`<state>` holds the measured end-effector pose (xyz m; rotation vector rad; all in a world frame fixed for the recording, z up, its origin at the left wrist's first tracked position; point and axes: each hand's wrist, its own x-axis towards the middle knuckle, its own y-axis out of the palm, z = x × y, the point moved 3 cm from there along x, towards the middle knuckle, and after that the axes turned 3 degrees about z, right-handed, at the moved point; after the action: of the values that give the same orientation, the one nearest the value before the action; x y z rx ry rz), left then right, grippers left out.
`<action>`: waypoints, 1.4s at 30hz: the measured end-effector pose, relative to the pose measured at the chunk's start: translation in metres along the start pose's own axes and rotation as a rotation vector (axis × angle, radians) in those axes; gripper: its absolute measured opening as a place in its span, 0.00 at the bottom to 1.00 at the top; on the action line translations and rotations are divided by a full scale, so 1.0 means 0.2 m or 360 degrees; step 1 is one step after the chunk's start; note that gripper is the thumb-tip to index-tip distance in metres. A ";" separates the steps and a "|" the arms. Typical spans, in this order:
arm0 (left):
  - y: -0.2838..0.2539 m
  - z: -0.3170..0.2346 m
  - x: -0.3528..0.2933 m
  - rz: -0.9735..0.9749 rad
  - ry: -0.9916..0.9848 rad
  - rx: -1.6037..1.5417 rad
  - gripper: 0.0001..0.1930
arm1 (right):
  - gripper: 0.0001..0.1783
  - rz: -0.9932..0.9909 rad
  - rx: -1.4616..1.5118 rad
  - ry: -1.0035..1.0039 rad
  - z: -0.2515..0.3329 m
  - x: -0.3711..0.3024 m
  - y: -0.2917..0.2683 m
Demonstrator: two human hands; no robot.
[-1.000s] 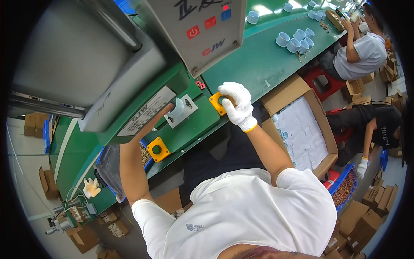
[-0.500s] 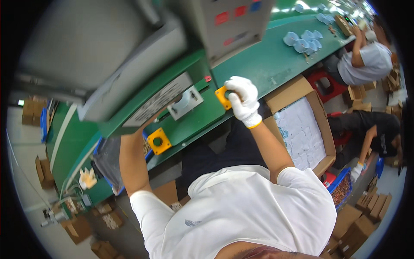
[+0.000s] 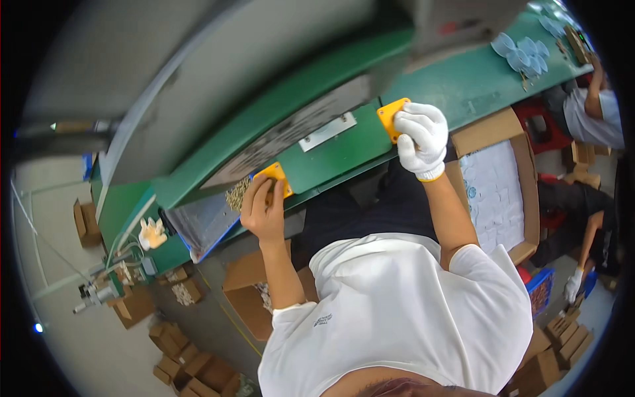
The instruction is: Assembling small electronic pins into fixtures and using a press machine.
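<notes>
Bare, my left hand (image 3: 263, 210) bends its fingers over the button of the left yellow control plate (image 3: 274, 171), hiding most of it. A white knit glove covers my right hand (image 3: 423, 140). Its fingers curl over the button of the right yellow control plate (image 3: 390, 114). Both plates sit along the front edge of a green machine bed (image 3: 344, 152). Between them is a metal fixture plate (image 3: 329, 132), partly hidden below the machine's big green and grey head (image 3: 291, 86). What lies in the fixture cannot be made out.
Left of the machine stands a blue-edged tray (image 3: 205, 221) with small brass-coloured pieces (image 3: 237, 194). A cream glove (image 3: 152, 233) lies farther left. On the right is an open carton (image 3: 486, 129) of white wrapped goods. Pale blue cups (image 3: 522, 54) stand beyond; two co-workers are at right.
My left hand has come out from under the machine head onto the left yellow plate's button. My right hand stays at its plate. The whole view has shifted.
</notes>
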<state>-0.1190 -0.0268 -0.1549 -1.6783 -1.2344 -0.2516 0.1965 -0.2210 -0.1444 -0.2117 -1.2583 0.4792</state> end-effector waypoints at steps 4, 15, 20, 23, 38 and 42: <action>-0.03 -0.09 0.16 0.0294 0.0378 0.0234 0.09 | 0.03 0.0117 0.0033 0.0192 -0.02 0.07 0.01; -0.09 0.44 0.24 0.0749 -0.0296 0.0347 0.15 | 0.19 -0.0003 0.0866 0.0747 -0.16 -0.13 0.08; 0.00 0.43 0.29 0.0695 -0.0346 0.0346 0.09 | 0.17 -0.0028 0.0811 0.0795 -0.17 -0.12 0.05; 0.00 0.50 0.27 0.0736 -0.0382 0.0354 0.10 | 0.14 -0.0061 0.0676 0.0657 -0.15 -0.07 0.04; 0.02 0.46 0.27 0.0780 -0.0297 0.0360 0.09 | 0.43 -0.0034 0.0651 0.0787 0.27 0.31 0.10; 0.00 0.48 0.26 0.0771 -0.0308 0.0396 0.10 | 0.46 0.0325 0.0699 0.0980 0.33 0.41 0.20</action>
<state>-0.1305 0.0806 -0.1678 -1.7488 -0.9122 0.3526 0.1440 -0.1547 -0.0695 -0.1011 -0.5133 0.7830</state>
